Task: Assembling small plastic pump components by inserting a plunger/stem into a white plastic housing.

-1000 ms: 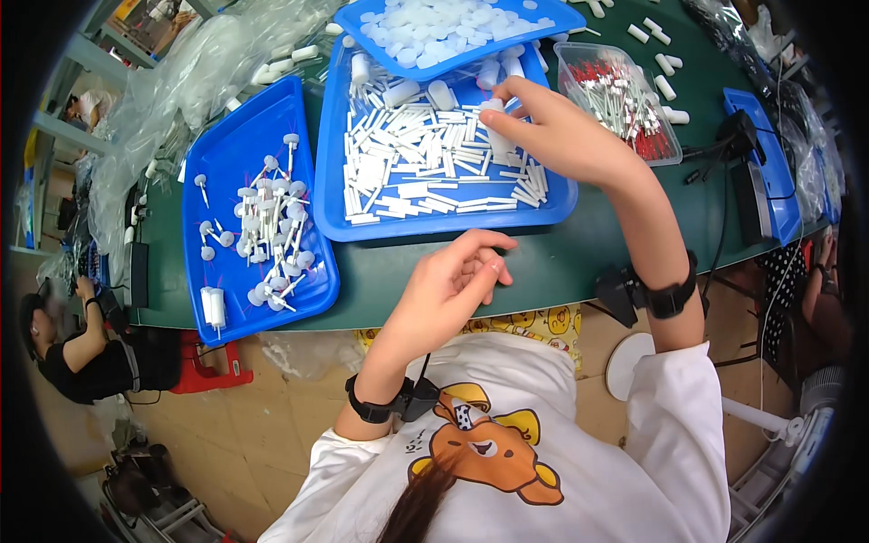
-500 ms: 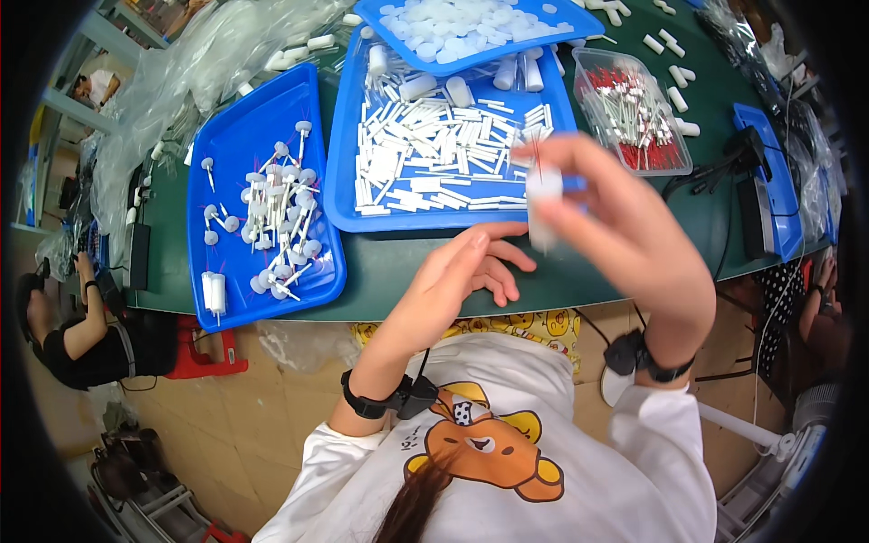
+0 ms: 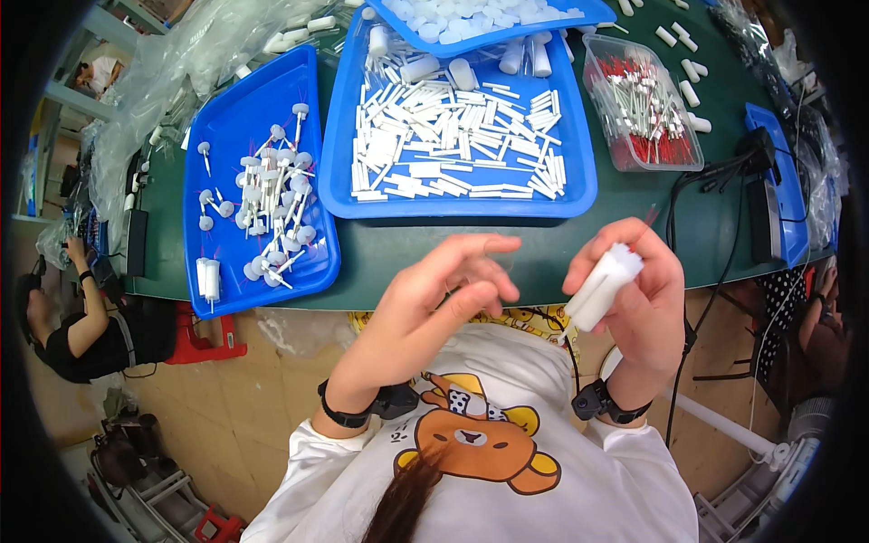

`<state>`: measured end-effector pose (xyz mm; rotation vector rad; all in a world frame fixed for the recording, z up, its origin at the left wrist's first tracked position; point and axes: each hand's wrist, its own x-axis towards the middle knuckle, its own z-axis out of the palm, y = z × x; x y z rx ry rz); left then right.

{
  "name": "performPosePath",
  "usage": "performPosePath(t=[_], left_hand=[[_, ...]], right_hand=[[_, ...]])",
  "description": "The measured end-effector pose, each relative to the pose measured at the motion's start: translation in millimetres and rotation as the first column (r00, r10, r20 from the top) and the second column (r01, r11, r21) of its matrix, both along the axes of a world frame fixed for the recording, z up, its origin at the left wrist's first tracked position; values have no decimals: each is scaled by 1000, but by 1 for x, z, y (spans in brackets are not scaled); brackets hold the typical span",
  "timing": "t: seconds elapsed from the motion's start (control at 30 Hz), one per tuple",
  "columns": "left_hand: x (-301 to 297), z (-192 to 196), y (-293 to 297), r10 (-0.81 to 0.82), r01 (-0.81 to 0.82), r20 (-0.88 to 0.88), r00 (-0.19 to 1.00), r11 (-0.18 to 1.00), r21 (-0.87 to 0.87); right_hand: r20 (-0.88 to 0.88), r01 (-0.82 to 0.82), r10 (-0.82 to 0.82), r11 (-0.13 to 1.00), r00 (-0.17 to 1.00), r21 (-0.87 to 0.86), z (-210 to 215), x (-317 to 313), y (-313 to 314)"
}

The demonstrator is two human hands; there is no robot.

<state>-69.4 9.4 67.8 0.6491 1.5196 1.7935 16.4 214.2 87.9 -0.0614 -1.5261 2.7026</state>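
Observation:
Held in my right hand (image 3: 647, 294) is a white cylindrical piece (image 3: 604, 288), tilted, with a thin tip at its lower end and a fine red wire near the fingers. My left hand (image 3: 448, 299) is empty, its fingers apart and slightly curled, a short way left of the piece. Beyond both hands lies a blue tray (image 3: 457, 209) of loose white tubes (image 3: 453, 136). To the left, another blue tray (image 3: 317, 281) holds assembled pieces with round white caps (image 3: 276, 199) and a pair of upright white cylinders (image 3: 208, 279).
A clear box (image 3: 652, 158) of red-and-white wired parts stands at the right. White discs (image 3: 480, 18) fill a blue tray lying over the far edge of the middle one. Black cables (image 3: 706, 190) run down the table's right side. Plastic sheeting (image 3: 172, 81) covers the far left.
My right hand has drawn back from the middle tray toward my body, bringing the white piece nearer and tilting it. My left hand has moved slightly nearer and its fingers are still apart.

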Motion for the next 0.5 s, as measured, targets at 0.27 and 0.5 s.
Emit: performPosePath(t=[0.27,0.5], left_hand=[[8,8,1,-113,83,-346,931,991,-101],[9,13,5,-89,41,-471,878,993,-111]], right_hand=[[-410,285,-121,885,904,367,-11,-2,-12],[-446,321,-35,745,894,585,-7,-3,-15]])
